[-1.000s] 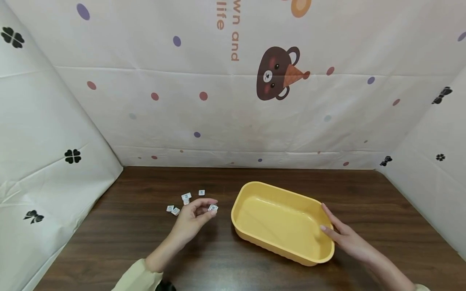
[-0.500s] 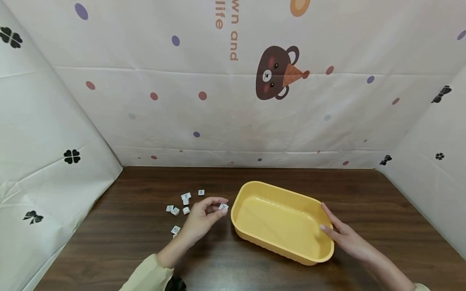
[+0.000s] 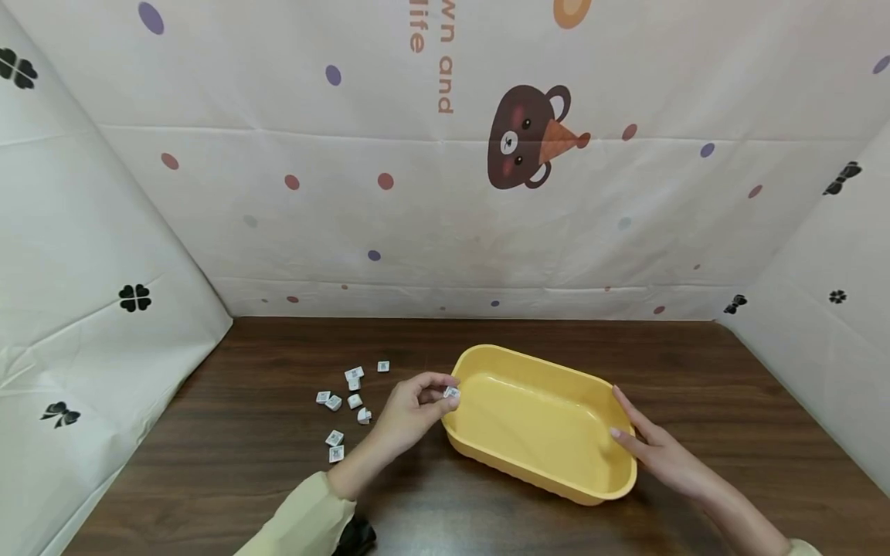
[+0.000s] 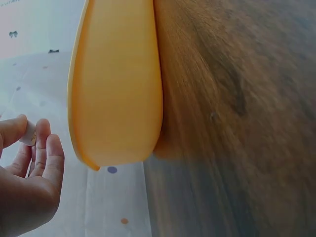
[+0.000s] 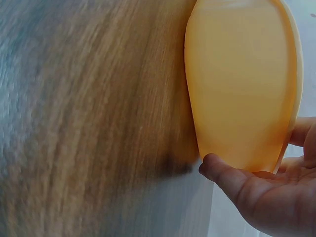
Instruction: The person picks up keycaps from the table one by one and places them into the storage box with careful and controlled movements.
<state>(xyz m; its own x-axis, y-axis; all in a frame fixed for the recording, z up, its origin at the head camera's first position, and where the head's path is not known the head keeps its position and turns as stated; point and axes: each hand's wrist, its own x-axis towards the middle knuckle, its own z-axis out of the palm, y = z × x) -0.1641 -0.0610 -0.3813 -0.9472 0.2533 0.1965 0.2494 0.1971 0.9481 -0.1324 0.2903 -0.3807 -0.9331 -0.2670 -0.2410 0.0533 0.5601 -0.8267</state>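
L grip (image 3: 410,413) across to tub (image 3: 545,417), pinching wht block (image 3: 451,392); R grip (image 3: 666,457) clasping tub end

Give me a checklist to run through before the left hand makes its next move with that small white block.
1. Grip on the white block: ok, pinched in the left hand.
2. Block well inside the yellow tray: not ok, it is only at the tray's left edge in the head view.
3. Block clear of the tray wall: ok, the left wrist view shows a gap.
4. Tray steadied: ok, the right hand holds its right end.
5. Block's printed mark readable: cannot tell, too small.
6. Loose blocks all gathered: not ok, several lie on the table.
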